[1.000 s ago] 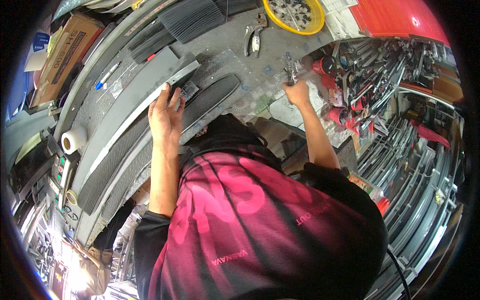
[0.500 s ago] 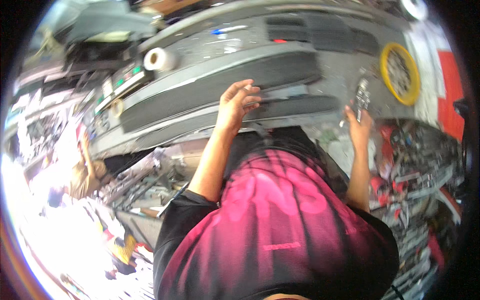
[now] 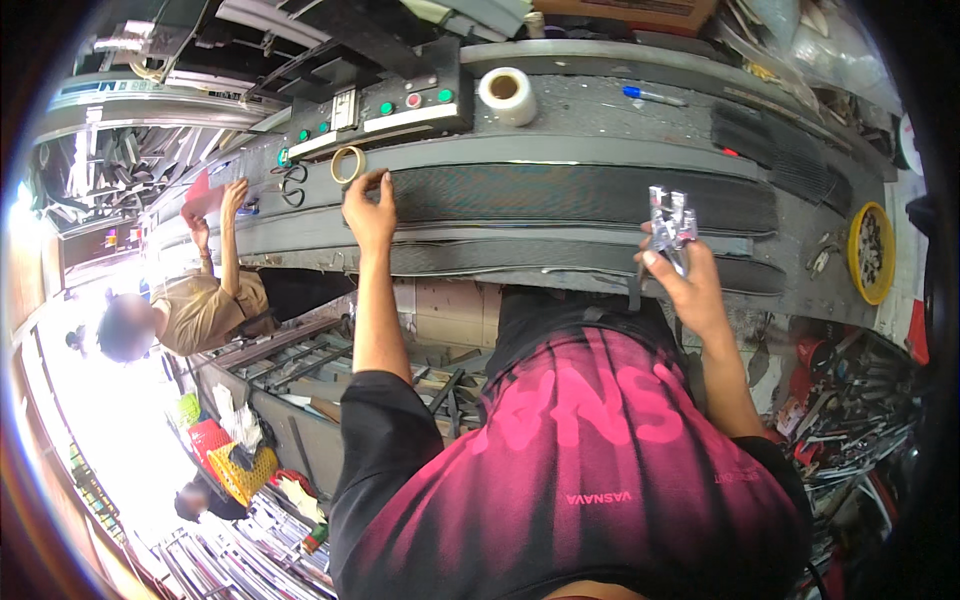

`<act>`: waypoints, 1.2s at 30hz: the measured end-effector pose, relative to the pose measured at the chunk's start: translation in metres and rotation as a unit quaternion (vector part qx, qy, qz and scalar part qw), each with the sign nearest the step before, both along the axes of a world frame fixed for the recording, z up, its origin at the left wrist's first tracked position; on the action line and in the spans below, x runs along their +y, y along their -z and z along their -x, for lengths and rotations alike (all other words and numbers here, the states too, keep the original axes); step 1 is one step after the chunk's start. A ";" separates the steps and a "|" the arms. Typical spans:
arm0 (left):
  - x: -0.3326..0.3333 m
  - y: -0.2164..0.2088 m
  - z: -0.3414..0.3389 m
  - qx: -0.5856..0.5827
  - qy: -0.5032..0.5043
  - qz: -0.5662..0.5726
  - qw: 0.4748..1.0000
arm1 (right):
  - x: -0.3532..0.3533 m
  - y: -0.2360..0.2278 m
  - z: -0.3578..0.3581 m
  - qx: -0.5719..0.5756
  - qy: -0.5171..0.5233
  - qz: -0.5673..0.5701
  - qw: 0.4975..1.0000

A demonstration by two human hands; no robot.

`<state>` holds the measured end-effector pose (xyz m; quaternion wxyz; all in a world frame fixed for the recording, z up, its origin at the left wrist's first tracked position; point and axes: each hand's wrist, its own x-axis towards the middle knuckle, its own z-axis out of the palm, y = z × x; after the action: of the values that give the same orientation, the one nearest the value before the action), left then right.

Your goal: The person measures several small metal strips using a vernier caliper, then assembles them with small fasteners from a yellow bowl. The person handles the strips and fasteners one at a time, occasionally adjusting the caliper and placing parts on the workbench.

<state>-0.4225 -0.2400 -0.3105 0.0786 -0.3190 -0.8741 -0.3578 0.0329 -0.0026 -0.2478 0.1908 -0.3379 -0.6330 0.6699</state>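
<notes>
My left hand (image 3: 371,215) is over the left end of a long dark mesh strip (image 3: 560,195), just below a tan tape roll (image 3: 347,165). Its fingers are half bent and look apart, with nothing visible in them. In my right hand (image 3: 692,285) is a cluster of small shiny silver pieces (image 3: 670,218), gripped between thumb and fingers above the strip's right part. Their exact kind is hard to make out. A second, narrower dark strip (image 3: 470,258) lies along the bench's near edge. Black scissor-like handles (image 3: 292,186) lie left of the tape.
A white film roll (image 3: 508,97) stands beside a control box with green buttons (image 3: 388,109). A blue pen (image 3: 652,96) lies farther back. Right is a yellow-rimmed basin (image 3: 872,253) of small parts. At the bench's left, a person (image 3: 210,310) holds a red sheet (image 3: 203,195).
My view has swung left. My left hand has moved left along the strip to beside the tape roll. My right hand, still holding the silver pieces, is now over the strips.
</notes>
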 end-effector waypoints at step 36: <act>-0.088 -0.006 0.184 0.086 0.345 0.099 0.930 | -0.204 -0.015 0.292 -0.155 -0.207 0.009 0.966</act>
<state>-0.6067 -0.3277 -0.3049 -0.0068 -0.6363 -0.7311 -0.2459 -0.2594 -0.2068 -0.2328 -0.0555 -0.3010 -0.7049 0.6398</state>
